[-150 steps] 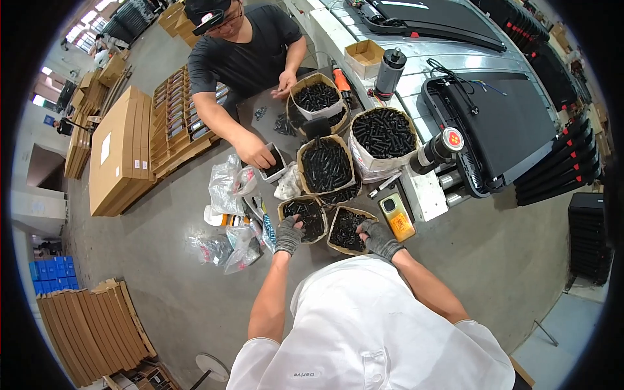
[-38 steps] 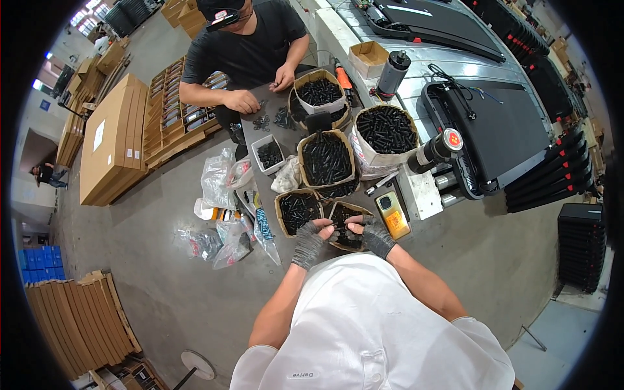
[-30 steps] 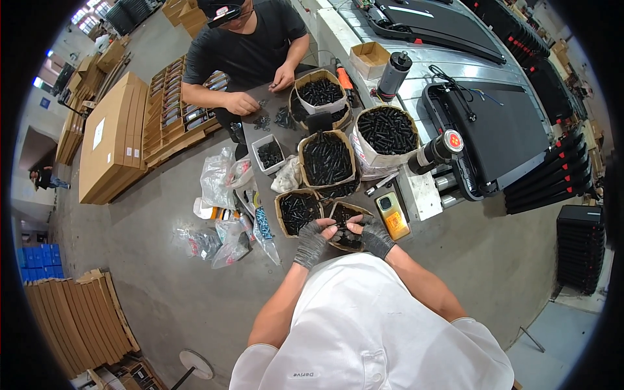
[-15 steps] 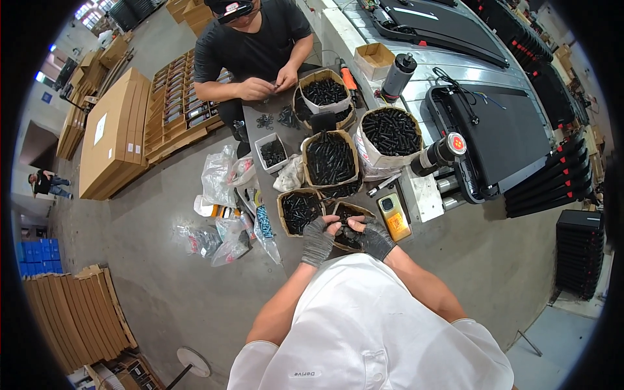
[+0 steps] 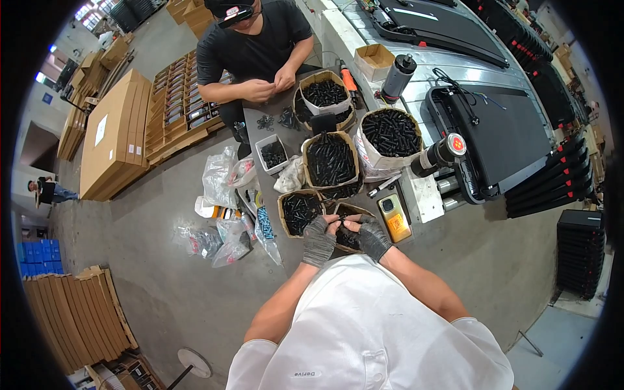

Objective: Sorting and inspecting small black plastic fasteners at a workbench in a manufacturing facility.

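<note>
Both gloved hands pinch together over one small black part, too small to identify: left hand (image 5: 319,239) and right hand (image 5: 373,236) meet fingertip to fingertip, fingers curled shut on it, right above the near brown box of black parts (image 5: 348,229). How hard the hold is, I cannot tell.

Landmark is that near box. Left of it, touching, sits a second brown box of black parts (image 5: 298,212). Further left, on the concrete floor (image 5: 149,260), lies a heap of clear plastic bags (image 5: 224,208). Just beyond the near box stands a taller lined box of black parts (image 5: 330,158); beyond and right of it, a round sack of black parts (image 5: 390,133). Right of the near box lies an orange-and-black handheld device (image 5: 394,218).

Change: five seconds ago the hands were apart, each down in its own box; since about a second ago they have been joined over the near box and hardly moved. Judging by that, picking is finished and the hands are now fitting or sorting the piece.

Across the table the co-worker's hands (image 5: 270,83) have come up from the small white tray (image 5: 273,155) to chest level, close together.
</note>
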`<state>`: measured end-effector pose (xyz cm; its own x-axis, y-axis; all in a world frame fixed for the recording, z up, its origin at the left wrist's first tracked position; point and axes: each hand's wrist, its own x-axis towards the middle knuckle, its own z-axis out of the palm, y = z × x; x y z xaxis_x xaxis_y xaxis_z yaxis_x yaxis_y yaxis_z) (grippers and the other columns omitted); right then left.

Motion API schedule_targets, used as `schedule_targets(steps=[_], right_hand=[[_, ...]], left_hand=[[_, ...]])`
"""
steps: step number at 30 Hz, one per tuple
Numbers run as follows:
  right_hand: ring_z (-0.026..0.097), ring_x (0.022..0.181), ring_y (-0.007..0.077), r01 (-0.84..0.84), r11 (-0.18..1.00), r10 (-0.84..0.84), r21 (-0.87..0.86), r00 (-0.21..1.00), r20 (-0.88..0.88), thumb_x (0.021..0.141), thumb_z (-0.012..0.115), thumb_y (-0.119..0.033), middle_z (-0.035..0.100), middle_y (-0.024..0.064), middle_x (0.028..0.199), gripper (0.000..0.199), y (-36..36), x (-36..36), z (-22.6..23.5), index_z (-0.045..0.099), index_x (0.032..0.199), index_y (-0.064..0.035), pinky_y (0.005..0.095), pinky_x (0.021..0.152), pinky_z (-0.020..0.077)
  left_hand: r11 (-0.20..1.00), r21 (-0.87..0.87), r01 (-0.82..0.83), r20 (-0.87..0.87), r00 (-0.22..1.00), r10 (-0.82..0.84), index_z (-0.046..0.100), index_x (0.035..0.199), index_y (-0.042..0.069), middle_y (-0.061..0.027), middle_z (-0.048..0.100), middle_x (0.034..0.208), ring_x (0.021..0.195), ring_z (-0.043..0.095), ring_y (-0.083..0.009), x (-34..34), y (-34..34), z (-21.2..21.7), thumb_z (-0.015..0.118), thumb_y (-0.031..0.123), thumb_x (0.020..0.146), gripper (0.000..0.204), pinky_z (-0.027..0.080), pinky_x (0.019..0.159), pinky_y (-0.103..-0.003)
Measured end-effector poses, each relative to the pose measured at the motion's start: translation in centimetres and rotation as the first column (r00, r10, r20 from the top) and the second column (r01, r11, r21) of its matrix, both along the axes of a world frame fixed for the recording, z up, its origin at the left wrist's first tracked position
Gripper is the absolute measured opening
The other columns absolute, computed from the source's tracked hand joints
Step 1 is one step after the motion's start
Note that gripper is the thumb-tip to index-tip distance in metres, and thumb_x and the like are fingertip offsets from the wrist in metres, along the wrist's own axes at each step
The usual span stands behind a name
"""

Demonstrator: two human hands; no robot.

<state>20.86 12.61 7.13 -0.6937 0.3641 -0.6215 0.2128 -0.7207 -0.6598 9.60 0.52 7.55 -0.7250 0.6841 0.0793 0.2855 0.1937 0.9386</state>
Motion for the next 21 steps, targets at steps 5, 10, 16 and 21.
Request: schedule_targets(steps=[5,10,16,21], right_hand=[[0.062,0.098,0.0165,0.036,0.992,-0.046,-0.122,0.996,-0.082,0.09,0.064,-0.015,0.065,0.0084,0.105,0.031,-0.1,0.1,0.9,0.06,0.115,0.0027,0.0274,0.089,0.0488],[0.059,0.107,0.0186,0.0,0.985,-0.038,-0.175,0.977,-0.21,0.093,0.057,-0.016,0.062,0.0111,0.114,0.034,0.1,0.3,1.5,0.057,0.121,0.0021,0.0297,0.093,0.0478],[0.056,0.114,0.022,-0.027,0.973,-0.04,-0.229,0.959,-0.282,0.094,0.052,-0.021,0.056,0.0139,0.126,0.042,0.6,1.0,2.5,0.05,0.13,0.0012,0.0313,0.1,0.0445],[0.049,0.126,0.026,-0.086,0.941,-0.024,-0.328,0.949,-0.316,0.088,0.043,-0.018,0.046,0.0185,0.14,0.054,0.9,1.8,3.2,0.041,0.138,0.0014,0.035,0.107,0.0384]], left_hand=[[0.993,-0.041,-0.11,0.595,0.796,0.112,0.068,0.104,0.001,-0.0078,0.069,0.093,0.082,0.063,-0.0165,-0.5,-0.1,-1.3,0.068,0.013,0.087,0.021,0.05,0.077,-0.029],[0.981,0.003,-0.193,0.814,0.571,0.109,0.062,0.112,0.0,-0.0081,0.068,0.1,0.088,0.062,-0.0161,-0.9,-0.9,-5.0,0.066,0.015,0.089,0.028,0.05,0.081,-0.029],[0.965,0.152,-0.213,0.967,0.235,-0.101,0.06,0.11,0.005,-0.0071,0.067,0.091,0.077,0.062,-0.0153,-1.3,-1.2,-5.0,0.067,0.017,0.089,0.025,0.051,0.068,-0.027],[0.97,0.171,-0.172,0.966,0.224,-0.131,0.059,0.109,0.005,-0.0063,0.064,0.087,0.074,0.058,-0.015,-1.7,-1.6,-3.6,0.064,0.019,0.091,0.023,0.049,0.066,-0.027]])
